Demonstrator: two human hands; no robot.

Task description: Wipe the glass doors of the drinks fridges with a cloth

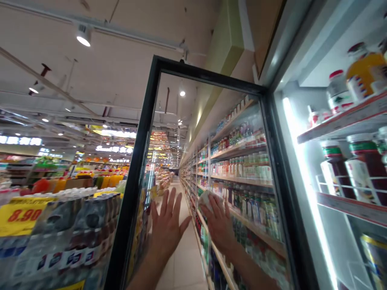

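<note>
A glass cooler door [266, 133] with a black frame stands swung open in front of me. My left hand [167, 219] rests flat against the glass or very near it, fingers spread, with nothing in it. To its right, my right hand [218, 223] presses a whitish cloth [207, 197] to the pane. Its fingers lie over the cloth and hide part of it. Whether the cloth is folded or bunched, I cannot tell. Through the pane show shelves of bottles and a long aisle.
On the right is a lit cooler shelf [344, 114] with bottles above and below it. Shrink-wrapped bottle packs [72, 241] are stacked on the left, beside a yellow price sign [24, 215]. A tiled aisle floor [183, 262] runs away behind the glass.
</note>
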